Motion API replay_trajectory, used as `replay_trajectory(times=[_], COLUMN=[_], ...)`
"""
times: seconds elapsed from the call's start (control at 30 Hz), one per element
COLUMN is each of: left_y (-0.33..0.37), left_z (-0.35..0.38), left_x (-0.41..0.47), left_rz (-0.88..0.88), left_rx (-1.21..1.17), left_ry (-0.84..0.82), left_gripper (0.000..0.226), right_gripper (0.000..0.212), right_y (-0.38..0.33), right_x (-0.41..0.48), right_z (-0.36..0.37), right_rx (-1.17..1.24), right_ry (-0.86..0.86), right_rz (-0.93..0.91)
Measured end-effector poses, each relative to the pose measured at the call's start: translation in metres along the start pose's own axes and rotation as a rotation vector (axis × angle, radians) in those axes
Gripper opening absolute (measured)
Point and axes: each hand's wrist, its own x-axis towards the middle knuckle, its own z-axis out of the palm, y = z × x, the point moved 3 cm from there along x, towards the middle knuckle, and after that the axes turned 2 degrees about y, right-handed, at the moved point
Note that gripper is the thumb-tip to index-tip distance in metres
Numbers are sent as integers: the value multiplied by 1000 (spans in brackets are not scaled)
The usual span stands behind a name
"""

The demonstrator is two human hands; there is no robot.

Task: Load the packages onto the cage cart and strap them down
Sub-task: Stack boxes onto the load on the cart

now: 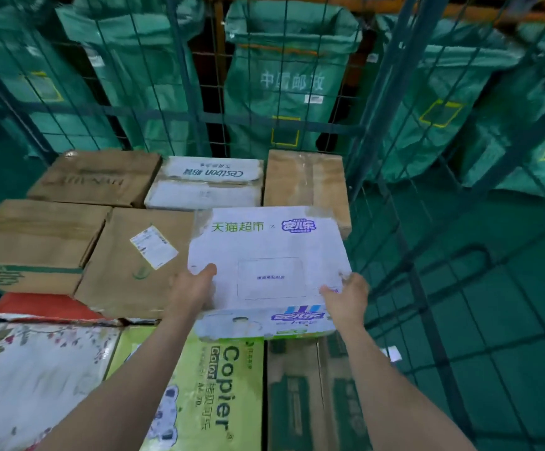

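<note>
"What's on the left?"

"I see a flat brown cardboard box with a white label (pixel 134 265) in the stacked cartons."

"And the hands?"

"The left hand (pixel 196 288) grips the white printed cardboard box (pixel 268 252) at its near left edge, thumb on top. The right hand (pixel 346 297) curls round the near right corner. The box is over the stack's right side, just beside the green wire cage wall (pixel 378 92)."

The left hand's (pixel 193 288) fingers are hidden under the white box (pixel 268 255); the right hand's (pixel 346 299) fingertips are blurred. The print on the label (pixel 154 246) is too small to read. The bottom edge cuts off the floral box (pixel 37 379) and the copier box (pixel 206 395). A brown box (pixel 134 271) partly hides a red package (pixel 46 307).
</note>
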Motion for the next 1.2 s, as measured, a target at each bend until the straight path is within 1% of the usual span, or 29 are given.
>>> replay_trajectory(times=[0.07, 0.17, 0.27, 0.3, 0.37, 0.43, 0.57, 0.6, 0.73, 0.77, 0.83, 0.87, 0.9, 1.0, 1.13, 1.2], left_y=[10, 16, 16, 15, 14, 15, 16, 17, 13, 12, 12, 13, 13, 11, 11, 16], left_z=[4, 11, 18, 22, 24, 22, 15, 13, 13, 15, 19, 20, 20, 19, 16, 15], left_x=[9, 32, 45, 49, 53, 56, 61, 64, 81, 84, 88, 89, 89, 90, 79, 73], left_rz=[3, -13, -5, -3, -15, 8, -8, -13, -17, -14, 0, -4, -13, -25, -97, -93], left_rx=[19, 59, 165, 216, 259, 236, 165, 157, 189, 218, 266, 270, 274, 295, 302, 300], left_ry=[29, 64, 118, 126, 121, 114, 81, 72, 47, 46, 42, 40, 36, 20, 9, 48], left_gripper=[63, 62, 77, 76, 69, 66, 79, 78, 61, 60, 68, 74, 75, 65, 73, 74], right_gripper=[58, 56, 56, 58, 59, 54, 58, 59, 62, 62, 63, 64, 67, 76, 88, 93], right_y=[2, 12, 7, 7, 6, 6, -2, -5, -8, -8, -10, -10, -11, -13, -12, -11], right_x=[11, 23, 32, 36, 37, 33, 29, 30, 36, 38, 40, 41, 40, 41, 44, 45], right_z=[14, 41, 50, 51, 51, 51, 57, 59, 63, 63, 65, 66, 66, 67, 58, 51], right_rx=[-7, -9, -52, -72, -87, -89, -121, -122, -89, -89, -109, -111, -110, -97, -117, -73], right_ry=[0, -21, -34, -33, -39, -34, -27, -28, -47, -59, -78, -77, -77, -125, -212, -197], right_rz=[17, 62, 72, 78, 72, 42, 71, 86, 142, 145, 153, 166, 175, 181, 227, 235])
